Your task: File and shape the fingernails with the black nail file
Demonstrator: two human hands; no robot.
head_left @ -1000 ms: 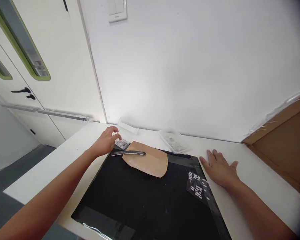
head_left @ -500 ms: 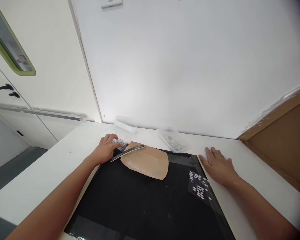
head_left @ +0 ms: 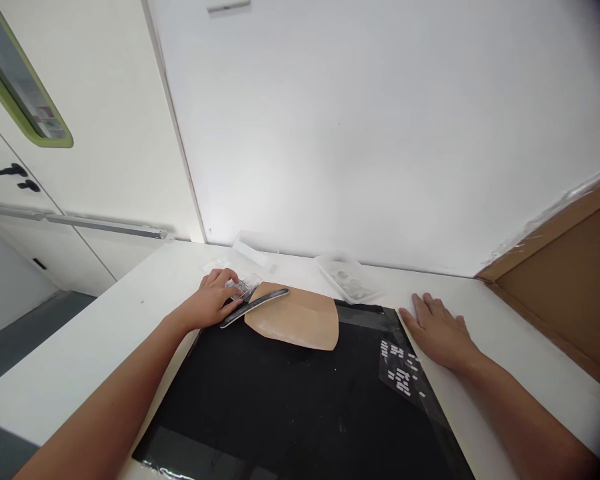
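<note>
My left hand (head_left: 213, 298) lies at the far left corner of a black mat (head_left: 280, 400). Its fingers are apart, with the fingertips at a small clear plastic box (head_left: 240, 288) and the thumb beside a curved dark nail file (head_left: 257, 307). That file rests partly over a beige sheet (head_left: 300, 317) at the mat's far edge. Flat on the white table, just right of the mat, is my right hand (head_left: 440, 330), fingers spread and holding nothing. Near it, a clear sheet with small pale strips (head_left: 399, 373) lies on the mat.
A shallow translucent tray (head_left: 347, 279) with unclear contents stands by the wall (head_left: 380, 133). Left of it lies a clear and white plastic piece (head_left: 254, 253). A brown cardboard-like panel (head_left: 570, 280) borders the white table (head_left: 105, 340) on the right.
The view has shifted slightly. My left thumb has stretched out beside the nail file, and the near edge of the beige sheet sits a little farther back. My right hand stays in place.
</note>
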